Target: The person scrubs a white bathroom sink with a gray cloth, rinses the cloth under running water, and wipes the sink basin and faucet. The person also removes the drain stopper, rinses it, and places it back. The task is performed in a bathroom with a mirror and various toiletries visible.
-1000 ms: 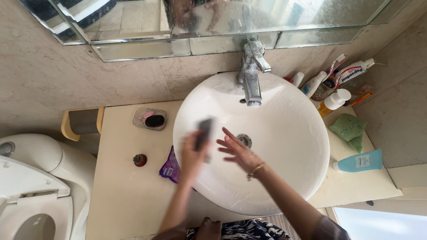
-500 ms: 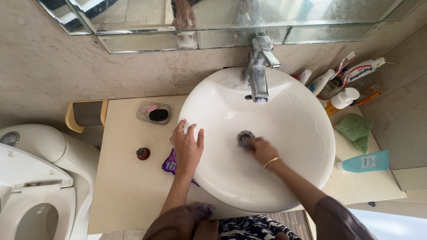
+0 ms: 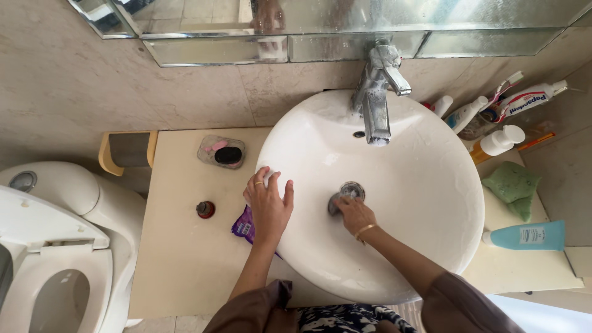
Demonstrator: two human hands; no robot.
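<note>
Hands at a round white basin (image 3: 431,203): we see the right hand (image 3: 353,214) low in the bowl, fingers curled around a small dark scrubber (image 3: 335,202) pressed against the porcelain just beside the metal drain (image 3: 353,190). The left hand (image 3: 269,202) lies flat on the basin's left rim, fingers spread wide, holding nothing. Just under that hand a purple sachet (image 3: 244,226) rests on the cream counter (image 3: 179,259). We note a chrome tap (image 3: 377,105) over the bowl and a soap dish (image 3: 221,152) near the wall.
</note>
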